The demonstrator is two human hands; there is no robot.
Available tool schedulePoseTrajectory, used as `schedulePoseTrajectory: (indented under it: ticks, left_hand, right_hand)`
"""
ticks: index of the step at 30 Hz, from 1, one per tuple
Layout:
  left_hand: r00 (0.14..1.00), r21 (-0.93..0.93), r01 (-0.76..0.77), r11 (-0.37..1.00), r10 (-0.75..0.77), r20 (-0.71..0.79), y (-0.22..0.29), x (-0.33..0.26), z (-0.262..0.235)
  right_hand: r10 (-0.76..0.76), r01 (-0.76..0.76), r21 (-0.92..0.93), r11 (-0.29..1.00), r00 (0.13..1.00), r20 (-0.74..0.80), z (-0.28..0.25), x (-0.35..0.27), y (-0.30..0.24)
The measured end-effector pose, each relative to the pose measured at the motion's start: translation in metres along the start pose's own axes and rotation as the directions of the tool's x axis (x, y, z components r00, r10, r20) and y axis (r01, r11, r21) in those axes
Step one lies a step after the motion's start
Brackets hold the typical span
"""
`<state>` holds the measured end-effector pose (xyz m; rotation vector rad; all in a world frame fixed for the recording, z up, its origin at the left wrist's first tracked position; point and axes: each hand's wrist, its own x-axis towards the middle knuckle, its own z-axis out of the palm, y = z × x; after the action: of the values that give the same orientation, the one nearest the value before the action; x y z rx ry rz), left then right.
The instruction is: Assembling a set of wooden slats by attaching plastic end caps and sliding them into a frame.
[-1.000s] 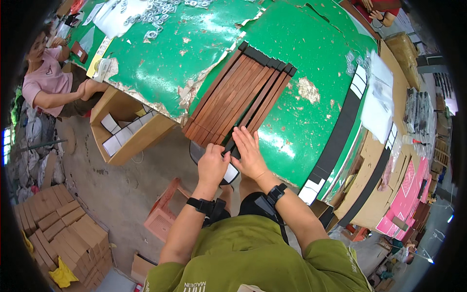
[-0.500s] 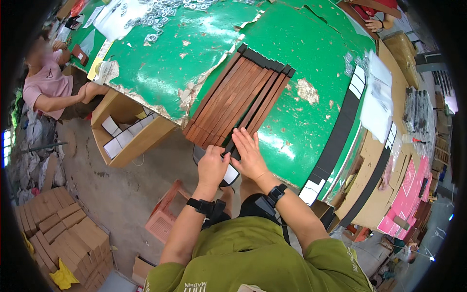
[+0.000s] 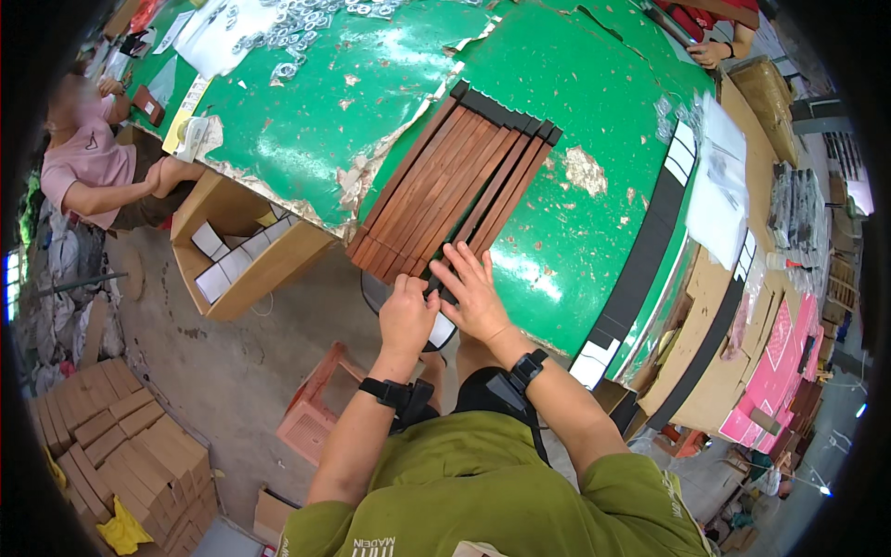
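Note:
Side by side on the green table (image 3: 399, 74) lies a row of reddish-brown wooden slats (image 3: 436, 181), their far ends covered in black (image 3: 506, 113). A narrow dark gap runs between two slats on the right side of the row. At the near end of that gap, by the table edge, my left hand (image 3: 406, 314) is closed with its fingertips on a small black end piece (image 3: 434, 281). My right hand (image 3: 477, 299) rests beside it, fingers stretched and spread over the near slat ends, thumb close to the same piece. My fingers partly hide the piece.
A long black strip (image 3: 640, 241) with white ends lies along the right. Small bagged metal rings (image 3: 292, 37) sit at the far left. A cardboard box (image 3: 269, 260) stands left, above a red stool (image 3: 311, 422). One person (image 3: 88, 162) sits left; another's hand (image 3: 710, 53) shows far right.
My right fingers have spread slightly and shifted a little left; my left hand stays nearly in place. The other person's hand at the far right has moved slightly left and down.

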<state>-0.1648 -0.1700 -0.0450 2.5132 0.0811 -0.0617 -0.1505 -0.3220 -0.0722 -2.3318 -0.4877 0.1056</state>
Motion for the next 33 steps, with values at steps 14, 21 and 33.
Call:
schedulePoseTrajectory:
  ticks: [14,21,33]
  left_hand:
    - [0.996,0.101,-0.089,0.991,0.086,0.034,-0.005,-0.009,-0.007]
    - [0.986,0.179,-0.168,0.969,0.166,0.030,-0.011,-0.006,0.002]
    - [0.976,0.143,-0.212,0.967,0.217,-0.020,-0.015,-0.009,-0.004]
  right_hand:
    - [-0.105,0.104,-0.126,0.987,0.994,-0.002,0.001,-0.005,0.004]
    - [-0.101,0.099,-0.117,0.988,0.995,-0.006,0.000,-0.005,0.001]
    - [-0.094,0.091,-0.140,0.986,0.996,-0.010,0.002,-0.004,0.001]
